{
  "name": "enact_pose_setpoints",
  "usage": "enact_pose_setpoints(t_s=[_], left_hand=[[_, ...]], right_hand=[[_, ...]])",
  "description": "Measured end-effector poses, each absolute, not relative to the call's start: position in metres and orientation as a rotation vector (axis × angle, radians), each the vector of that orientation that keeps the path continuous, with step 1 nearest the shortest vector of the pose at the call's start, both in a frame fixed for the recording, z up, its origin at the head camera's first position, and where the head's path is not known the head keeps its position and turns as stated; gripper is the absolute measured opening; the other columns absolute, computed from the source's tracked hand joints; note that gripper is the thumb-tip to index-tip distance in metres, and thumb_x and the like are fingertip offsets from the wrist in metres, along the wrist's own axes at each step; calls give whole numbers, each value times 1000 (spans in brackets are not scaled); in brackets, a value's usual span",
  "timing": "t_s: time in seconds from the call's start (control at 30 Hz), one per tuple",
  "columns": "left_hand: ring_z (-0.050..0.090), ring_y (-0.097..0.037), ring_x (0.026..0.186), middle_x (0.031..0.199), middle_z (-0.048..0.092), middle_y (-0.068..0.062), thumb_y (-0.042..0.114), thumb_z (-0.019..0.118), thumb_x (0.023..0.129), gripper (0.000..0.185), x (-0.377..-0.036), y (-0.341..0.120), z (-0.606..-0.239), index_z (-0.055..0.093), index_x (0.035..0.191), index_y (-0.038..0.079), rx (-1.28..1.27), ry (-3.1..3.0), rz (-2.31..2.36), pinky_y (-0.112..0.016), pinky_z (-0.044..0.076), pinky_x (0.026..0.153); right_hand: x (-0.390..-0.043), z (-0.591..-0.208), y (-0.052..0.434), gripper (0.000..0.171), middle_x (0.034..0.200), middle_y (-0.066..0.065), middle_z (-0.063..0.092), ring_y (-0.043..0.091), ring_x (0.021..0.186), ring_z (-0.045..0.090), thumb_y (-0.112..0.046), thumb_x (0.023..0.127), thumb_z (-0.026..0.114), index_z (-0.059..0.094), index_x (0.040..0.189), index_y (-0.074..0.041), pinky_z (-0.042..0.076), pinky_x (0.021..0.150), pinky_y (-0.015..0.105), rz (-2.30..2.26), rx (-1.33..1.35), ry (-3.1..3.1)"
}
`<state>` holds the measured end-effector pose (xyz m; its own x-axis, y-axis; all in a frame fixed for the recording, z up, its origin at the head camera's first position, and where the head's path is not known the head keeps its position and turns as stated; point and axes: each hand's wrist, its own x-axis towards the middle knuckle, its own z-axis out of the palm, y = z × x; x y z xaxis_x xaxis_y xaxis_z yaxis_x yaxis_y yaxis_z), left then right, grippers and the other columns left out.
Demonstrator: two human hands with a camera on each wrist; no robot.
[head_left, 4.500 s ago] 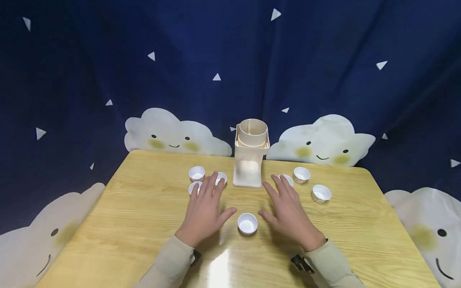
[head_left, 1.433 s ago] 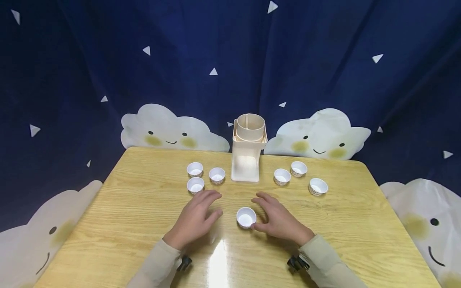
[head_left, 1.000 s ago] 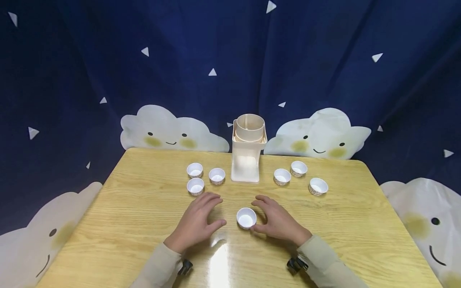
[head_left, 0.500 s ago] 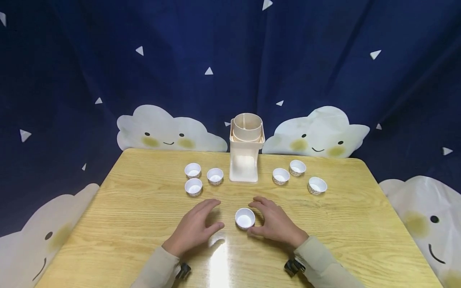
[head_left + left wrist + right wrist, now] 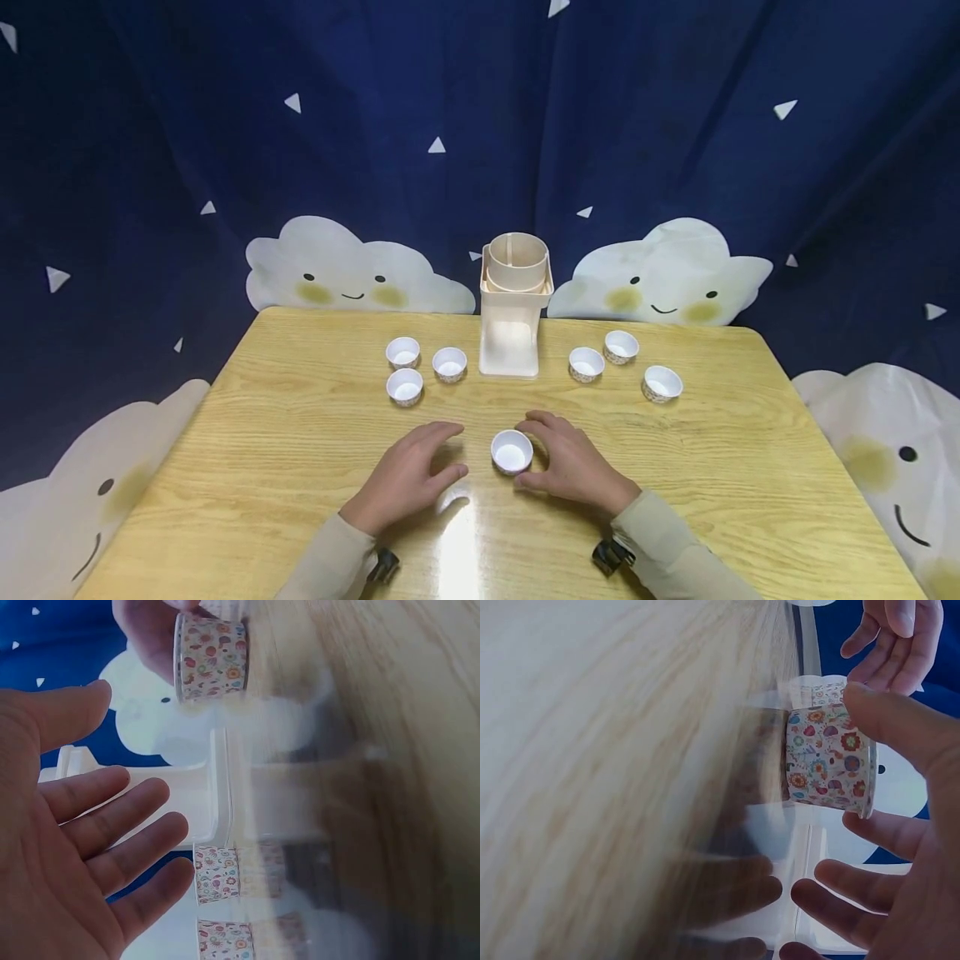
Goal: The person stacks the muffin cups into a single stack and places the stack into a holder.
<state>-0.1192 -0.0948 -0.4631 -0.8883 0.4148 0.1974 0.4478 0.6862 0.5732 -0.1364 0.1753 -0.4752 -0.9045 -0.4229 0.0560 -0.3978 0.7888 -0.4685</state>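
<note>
A small paper cup (image 5: pixel 512 452), white inside and flower-printed outside (image 5: pixel 826 754), stands upright on the wooden table (image 5: pixel 300 433) in front of me. My right hand (image 5: pixel 564 461) curls round its right side. The thumb (image 5: pixel 889 716) and a finger (image 5: pixel 877 829) touch the cup's wall from opposite sides. My left hand (image 5: pixel 411 473) rests on the table just left of the cup, apart from it, with its fingers (image 5: pixel 112 825) relaxed and spread and nothing in it.
A cream dispenser stand (image 5: pixel 515 312) is at the table's back middle. Three cups (image 5: pixel 405 387) sit to its left and three more (image 5: pixel 586 364) to its right. Behind the table hangs a dark blue curtain (image 5: pixel 675 125) with clouds.
Both hands have drawn back from near the dispenser toward me. The right hand's fingers have closed in round the middle cup; the left hand has stayed open beside it.
</note>
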Motion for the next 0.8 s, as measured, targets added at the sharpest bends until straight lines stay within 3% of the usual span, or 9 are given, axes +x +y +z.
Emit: enact_pose_setpoints(t_s=[0.33, 0.47, 0.7, 0.8], left_hand=[[66, -27, 112, 112, 74, -5, 26, 75, 86, 33, -127, -101, -469, 70, 114, 8, -805, -2648, -705, -48, 49, 102], [67, -27, 112, 112, 74, -6, 25, 75, 86, 33, -130, -106, -468, 70, 114, 8, -782, -2655, -734, -49, 49, 102], [64, -26, 116, 116, 73, -4, 29, 73, 88, 34, -128, -109, -472, 70, 117, 10, -682, -2734, -743, -65, 37, 108], [65, -27, 114, 116, 73, -6, 29, 74, 87, 35, -130, -111, -473, 70, 116, 9, -681, -2713, -771, -61, 39, 107]], right_hand=[[-136, -476, 173, 64, 139, 15, 57, 36, 124, 57, -42, 73, 85, 63, 127, -14, 47, 96, 62, -777, -706, 2962], [-136, -475, 173, 63, 139, 15, 57, 37, 125, 57, -41, 74, 85, 63, 126, -13, 47, 97, 62, -789, -691, 2952], [-137, -475, 171, 62, 139, 16, 57, 36, 124, 57, -40, 75, 84, 63, 127, -13, 47, 96, 61, -794, -707, 2950], [-138, -475, 171, 62, 139, 16, 56, 36, 124, 57, -40, 75, 84, 63, 127, -12, 48, 96, 61, -792, -703, 2953]])
